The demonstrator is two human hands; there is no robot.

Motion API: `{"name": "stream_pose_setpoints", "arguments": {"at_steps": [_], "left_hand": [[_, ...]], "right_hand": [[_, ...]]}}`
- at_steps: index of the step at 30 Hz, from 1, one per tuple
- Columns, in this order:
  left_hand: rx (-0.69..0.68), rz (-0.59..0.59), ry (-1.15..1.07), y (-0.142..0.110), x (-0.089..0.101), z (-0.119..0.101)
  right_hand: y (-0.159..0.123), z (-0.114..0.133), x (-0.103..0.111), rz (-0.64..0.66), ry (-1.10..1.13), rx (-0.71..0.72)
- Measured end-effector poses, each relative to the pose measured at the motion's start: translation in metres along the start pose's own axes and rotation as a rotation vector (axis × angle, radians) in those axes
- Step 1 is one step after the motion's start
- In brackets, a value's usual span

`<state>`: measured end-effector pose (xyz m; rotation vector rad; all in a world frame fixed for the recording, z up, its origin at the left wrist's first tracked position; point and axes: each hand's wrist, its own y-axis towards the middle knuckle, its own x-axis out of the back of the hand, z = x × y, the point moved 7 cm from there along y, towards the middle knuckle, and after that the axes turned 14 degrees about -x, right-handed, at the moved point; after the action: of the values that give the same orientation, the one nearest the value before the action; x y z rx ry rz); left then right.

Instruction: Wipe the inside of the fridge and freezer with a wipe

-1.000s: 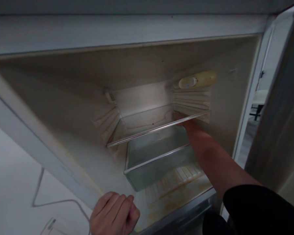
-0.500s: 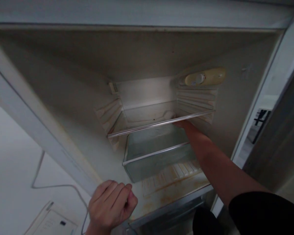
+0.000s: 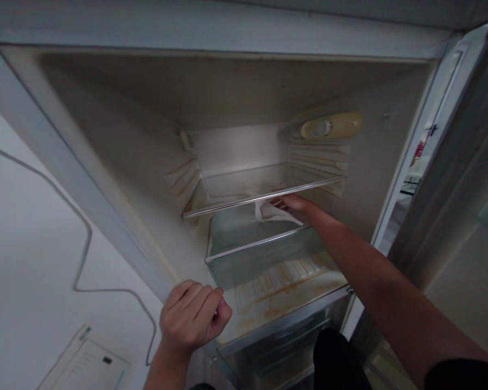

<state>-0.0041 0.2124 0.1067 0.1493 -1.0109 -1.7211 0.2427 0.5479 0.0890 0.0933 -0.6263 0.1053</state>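
Note:
An open fridge compartment (image 3: pixel 236 89) with stained walls fills the view. My right hand (image 3: pixel 290 203) reaches in between the upper glass shelf (image 3: pixel 264 181) and the lower glass shelf (image 3: pixel 236 233). Its fingers are closed on a white cloth (image 3: pixel 274 212), which looks limp with one end trailing toward the lower shelf's front edge; the exact kind is hard to make out. The upper shelf's rim partly covers the fingertips. My left hand (image 3: pixel 195 314) is a closed fist at the fridge's lower left front edge, with nothing visible in it.
Brown stains mark the compartment floor (image 3: pixel 280 311). A yellowed lamp housing with a dial (image 3: pixel 331 125) juts from the right wall. The open door (image 3: pixel 443 244) stands at right. Below are drawers (image 3: pixel 284 352); a grey cable (image 3: pixel 85 244) runs at left.
My right hand has come forward and left beneath the upper shelf, bringing the white cloth into clearer view. The view has shifted slightly; my left fist stays closed.

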Motion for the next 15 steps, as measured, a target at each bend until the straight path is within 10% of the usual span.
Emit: {"name": "stream_pose_setpoints", "arguments": {"at_steps": [3,9,15], "left_hand": [[0.005,0.007,-0.002,0.0,0.0,0.0],[0.011,-0.001,0.009,-0.001,0.0,-0.001],[0.015,-0.001,-0.015,-0.006,0.001,-0.001]], "right_hand": [[-0.011,0.016,-0.02,0.046,-0.057,-0.001],[-0.039,0.055,-0.082,0.11,-0.482,0.427],[-0.008,0.044,-0.079,0.147,-0.303,0.189]]}}
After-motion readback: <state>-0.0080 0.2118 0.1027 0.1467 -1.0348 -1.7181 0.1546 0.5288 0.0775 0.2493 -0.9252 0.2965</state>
